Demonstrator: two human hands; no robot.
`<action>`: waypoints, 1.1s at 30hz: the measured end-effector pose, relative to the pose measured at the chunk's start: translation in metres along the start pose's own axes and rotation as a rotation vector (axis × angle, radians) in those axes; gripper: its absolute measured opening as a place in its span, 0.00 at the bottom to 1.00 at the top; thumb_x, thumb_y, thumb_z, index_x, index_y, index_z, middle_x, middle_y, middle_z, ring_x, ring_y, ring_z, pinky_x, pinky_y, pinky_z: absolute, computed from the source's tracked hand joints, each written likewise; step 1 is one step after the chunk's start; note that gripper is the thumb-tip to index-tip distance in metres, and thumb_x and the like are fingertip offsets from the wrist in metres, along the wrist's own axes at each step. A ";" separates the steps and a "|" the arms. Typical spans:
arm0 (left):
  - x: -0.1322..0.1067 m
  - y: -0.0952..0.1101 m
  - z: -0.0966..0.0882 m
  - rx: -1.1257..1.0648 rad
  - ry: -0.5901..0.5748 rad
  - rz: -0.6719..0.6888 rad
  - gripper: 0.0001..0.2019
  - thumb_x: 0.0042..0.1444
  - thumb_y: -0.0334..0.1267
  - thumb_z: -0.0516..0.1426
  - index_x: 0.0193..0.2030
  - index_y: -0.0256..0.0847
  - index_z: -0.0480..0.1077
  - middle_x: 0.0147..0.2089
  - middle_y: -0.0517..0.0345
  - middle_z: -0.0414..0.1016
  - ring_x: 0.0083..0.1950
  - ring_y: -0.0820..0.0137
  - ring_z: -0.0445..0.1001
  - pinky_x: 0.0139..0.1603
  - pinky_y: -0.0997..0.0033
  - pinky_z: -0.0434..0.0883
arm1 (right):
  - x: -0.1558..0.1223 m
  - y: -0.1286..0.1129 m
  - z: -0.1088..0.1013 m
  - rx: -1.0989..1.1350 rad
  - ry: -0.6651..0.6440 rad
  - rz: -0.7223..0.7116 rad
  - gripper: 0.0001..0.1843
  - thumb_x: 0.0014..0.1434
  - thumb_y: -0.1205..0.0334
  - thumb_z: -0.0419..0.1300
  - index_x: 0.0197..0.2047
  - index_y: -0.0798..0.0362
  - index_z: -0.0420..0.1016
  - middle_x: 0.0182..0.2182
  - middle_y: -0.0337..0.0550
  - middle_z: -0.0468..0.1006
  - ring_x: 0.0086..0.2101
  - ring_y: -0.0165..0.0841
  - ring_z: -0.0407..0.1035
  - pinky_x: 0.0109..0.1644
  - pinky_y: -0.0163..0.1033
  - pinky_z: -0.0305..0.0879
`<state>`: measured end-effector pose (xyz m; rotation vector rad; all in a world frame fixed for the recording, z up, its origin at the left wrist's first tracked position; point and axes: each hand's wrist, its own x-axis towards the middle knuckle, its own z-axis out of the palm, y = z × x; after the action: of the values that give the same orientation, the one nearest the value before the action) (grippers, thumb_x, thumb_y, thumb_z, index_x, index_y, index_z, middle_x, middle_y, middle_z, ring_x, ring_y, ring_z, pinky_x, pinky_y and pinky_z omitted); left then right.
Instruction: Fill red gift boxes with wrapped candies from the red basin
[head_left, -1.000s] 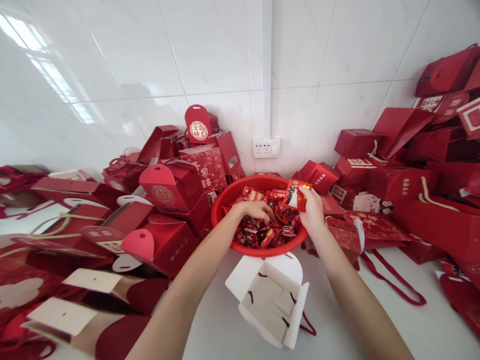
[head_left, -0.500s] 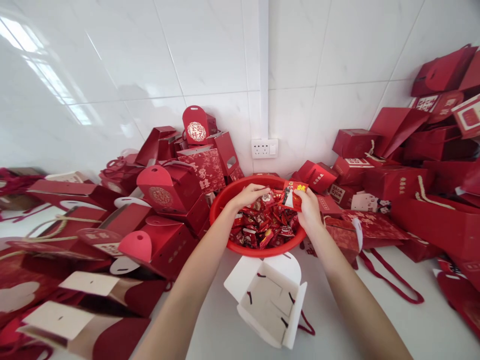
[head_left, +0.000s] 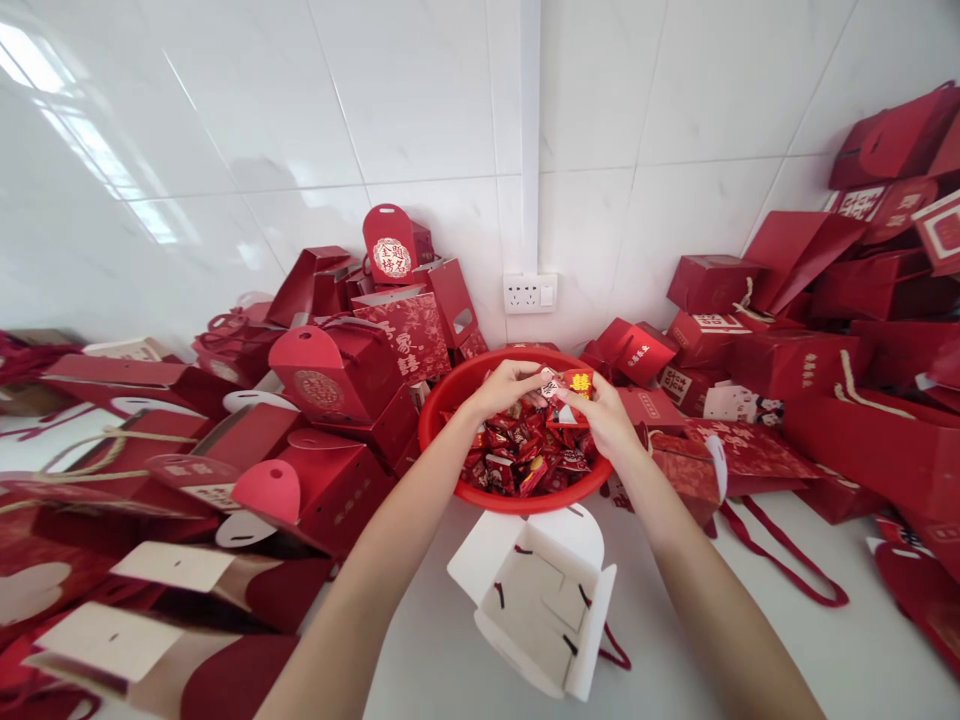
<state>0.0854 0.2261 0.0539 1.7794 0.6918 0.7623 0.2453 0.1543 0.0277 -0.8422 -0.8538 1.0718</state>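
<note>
Both my hands are together over a red plastic basin [head_left: 442, 455] filled with small red-wrapped candies [head_left: 517, 455]. My left hand [head_left: 511, 388] pinches a small candy packet [head_left: 551, 383] with a pale, lettered front. My right hand [head_left: 606, 412] grips a red candy packet [head_left: 580, 382] with yellow lettering, thumb across its front. The two packets almost meet, and I cannot tell whether they touch. Below the basin an open gift box [head_left: 536, 605] lies with its white inside up and its flaps spread. Dark cord ends show inside it.
Red gift boxes [head_left: 337, 370] crowd the left side, several with raised flaps. More red boxes and bags [head_left: 795, 370] are stacked on the right. A red ribbon handle [head_left: 787, 555] lies on the white table [head_left: 420, 640]. Behind the basin, a socket [head_left: 530, 294] sits on the tiled wall.
My right hand has moved slightly left with its packet, toward my left hand. The pale packet now shows more clearly at the left fingertips. The open box stays in place.
</note>
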 end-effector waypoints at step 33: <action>-0.006 -0.008 -0.017 0.218 0.005 -0.045 0.22 0.48 0.34 0.64 0.52 0.33 0.76 0.41 0.50 0.81 0.37 0.66 0.76 0.39 0.68 0.73 | 0.003 -0.003 -0.001 0.126 0.186 -0.054 0.21 0.31 0.63 0.78 0.32 0.51 0.81 0.25 0.35 0.84 0.29 0.39 0.79 0.40 0.45 0.77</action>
<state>0.0677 0.2340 0.0496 1.9514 0.8426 0.6818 0.2486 0.1565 0.0306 -0.7952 -0.6429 0.9726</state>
